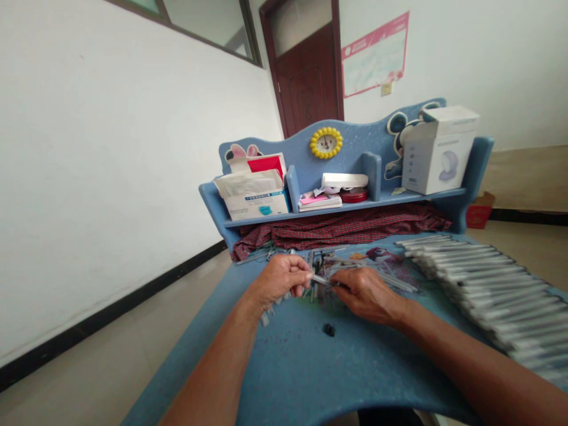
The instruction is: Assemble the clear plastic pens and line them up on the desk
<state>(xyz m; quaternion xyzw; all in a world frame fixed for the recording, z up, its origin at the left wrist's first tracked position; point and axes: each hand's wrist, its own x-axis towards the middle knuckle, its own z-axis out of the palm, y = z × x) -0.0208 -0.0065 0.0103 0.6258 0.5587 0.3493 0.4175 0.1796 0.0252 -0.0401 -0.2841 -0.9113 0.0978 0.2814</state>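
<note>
My left hand (287, 277) is closed, pinching one end of a thin translucent tube (321, 280) between thumb and fingers. My right hand (368, 294) is closed round the tube's other end, where something small and dark shows at the fingertips; I cannot make out what it is. Behind and between the hands, loose clear tubes (394, 279) and small bits lie scattered on the blue desk (288, 373). Nearer to me, below the hands, sits a small black clump (329, 329). To the right is a big stack of slim pale tubes (497, 296) with dark ends.
A blue shelf (266, 221) rises at the back, bearing a mask box (260, 204), a white carton (439, 154) and a red round case (354, 195). Folded checked cloth (337, 228) lies beneath it. A white wall (110, 148) stands to the left.
</note>
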